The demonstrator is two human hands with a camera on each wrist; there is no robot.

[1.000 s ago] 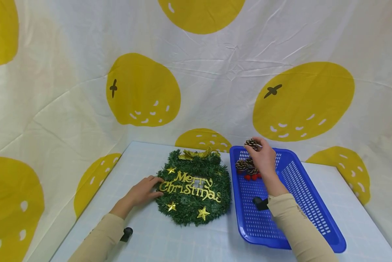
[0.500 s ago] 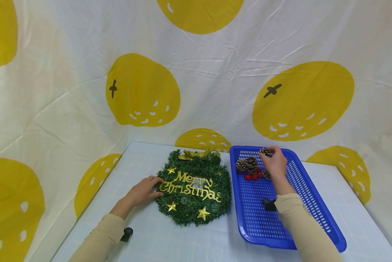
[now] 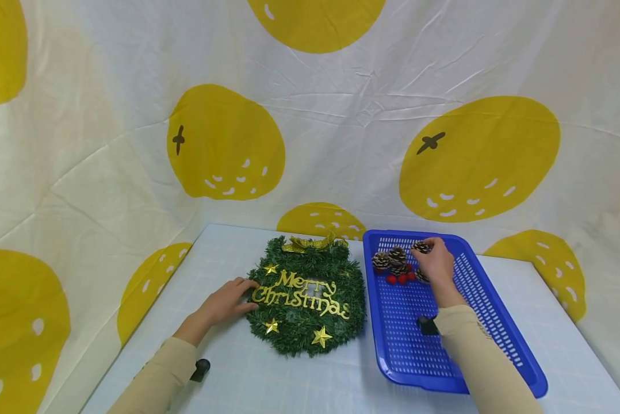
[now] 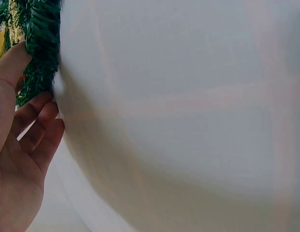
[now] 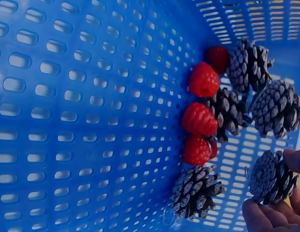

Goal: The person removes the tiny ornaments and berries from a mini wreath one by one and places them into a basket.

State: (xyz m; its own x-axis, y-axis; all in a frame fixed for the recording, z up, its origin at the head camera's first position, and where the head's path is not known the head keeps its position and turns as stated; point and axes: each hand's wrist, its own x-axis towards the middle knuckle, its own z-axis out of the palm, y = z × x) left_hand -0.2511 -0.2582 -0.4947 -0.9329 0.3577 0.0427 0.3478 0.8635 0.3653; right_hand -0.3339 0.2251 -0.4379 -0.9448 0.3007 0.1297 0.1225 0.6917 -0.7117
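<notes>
In the head view, my left hand holds the left edge of a green tinsel wreath, its lettering reading "Merry Christmas" in gold. The left wrist view has the thumb and fingers around the edge of that greenery. My right hand pinches a white-tipped pine cone inside the far part of the blue basket. Close by lie several more pine cones and a row of red raspberries, visible in the right wrist view.
The basket, with slotted walls and floor, stands right of the wreath on a pale checked tablecloth. A gold bow and gold stars decorate the wreath. Behind the table hangs a white curtain with large yellow fruit prints.
My right hand has moved right with the pine cone, from the basket's far left rim, then lowered slightly inside the basket. The left hand has stayed at the wreath.
</notes>
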